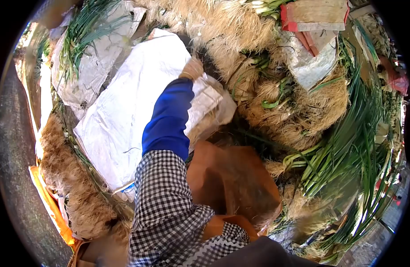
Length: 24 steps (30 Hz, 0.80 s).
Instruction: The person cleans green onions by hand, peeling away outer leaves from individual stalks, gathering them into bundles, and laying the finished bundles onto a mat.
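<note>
My left hand (192, 69) reaches forward to the upper right edge of a large white sack (133, 93). It touches the sack there, but its fingers are blurred, so their grip cannot be made out. A blue sleeve covers the forearm, with black-and-white checked cloth further up. The sack lies spread and creased beneath the arm, and its right part is folded near the hand. My right hand does not show.
Bundles with pale, fibrous roots (240, 26) lie at the top and right. Long green leaves (343, 151) spread on the right, and others (82, 33) lie upper left. Brown sheeting (236, 178) is near my body. A red-edged sack piece (316, 13) rests upper right.
</note>
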Each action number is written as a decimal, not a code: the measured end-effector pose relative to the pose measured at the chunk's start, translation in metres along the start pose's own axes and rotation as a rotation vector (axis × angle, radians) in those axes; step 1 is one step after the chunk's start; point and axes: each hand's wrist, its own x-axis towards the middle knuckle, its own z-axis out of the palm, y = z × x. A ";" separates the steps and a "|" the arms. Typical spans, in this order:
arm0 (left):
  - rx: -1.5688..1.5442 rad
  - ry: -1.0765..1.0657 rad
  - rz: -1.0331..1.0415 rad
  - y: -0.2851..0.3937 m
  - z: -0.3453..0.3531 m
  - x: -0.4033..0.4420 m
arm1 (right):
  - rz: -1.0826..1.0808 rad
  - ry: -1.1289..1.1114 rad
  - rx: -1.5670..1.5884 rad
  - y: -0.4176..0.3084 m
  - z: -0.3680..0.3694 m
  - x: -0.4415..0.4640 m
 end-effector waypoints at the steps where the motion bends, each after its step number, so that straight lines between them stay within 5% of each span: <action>1: 0.168 -0.131 0.094 -0.012 -0.029 0.002 | -0.002 -0.005 -0.007 0.000 0.001 0.000; 3: 0.018 0.094 -0.153 -0.007 -0.059 -0.014 | -0.019 -0.031 -0.013 -0.006 0.003 0.000; 8: -0.508 0.266 -0.824 0.042 -0.117 -0.116 | -0.137 -0.166 -0.055 -0.030 0.004 0.001; 9: -0.362 0.064 -0.857 0.059 -0.117 -0.147 | -0.178 -0.215 -0.073 -0.040 0.002 0.000; 10: -0.395 0.013 -0.760 0.084 -0.108 -0.187 | -0.229 -0.279 -0.099 -0.054 0.001 -0.001; 11: -0.852 -0.190 -0.747 0.107 -0.058 -0.210 | -0.283 -0.360 -0.127 -0.070 -0.002 -0.002; 13: -0.717 -0.257 -0.517 0.154 -0.136 -0.262 | -0.414 -0.527 -0.213 -0.101 0.003 -0.008; 15: -0.711 0.004 -0.747 0.190 -0.163 -0.293 | -0.498 -0.499 -0.403 -0.104 0.059 -0.034; 17: -0.956 0.097 -0.736 0.193 -0.214 -0.311 | -0.533 -0.345 -0.645 -0.091 0.145 -0.077; 18: -1.359 0.215 -0.647 0.194 -0.249 -0.318 | -0.543 -0.366 -0.640 -0.076 0.185 -0.104; 20: -1.980 0.427 -0.320 0.191 -0.319 -0.325 | -0.765 -0.529 -0.755 -0.032 0.243 -0.131; 21: -2.185 0.508 -0.095 0.189 -0.345 -0.327 | -0.663 -0.700 -0.642 -0.012 0.267 -0.150; 23: -2.257 0.489 0.009 0.175 -0.390 -0.342 | -0.482 -0.959 -0.426 0.026 0.313 -0.191; 24: -1.992 0.541 -0.111 0.177 -0.371 -0.344 | -0.415 -1.060 -0.322 0.044 0.335 -0.212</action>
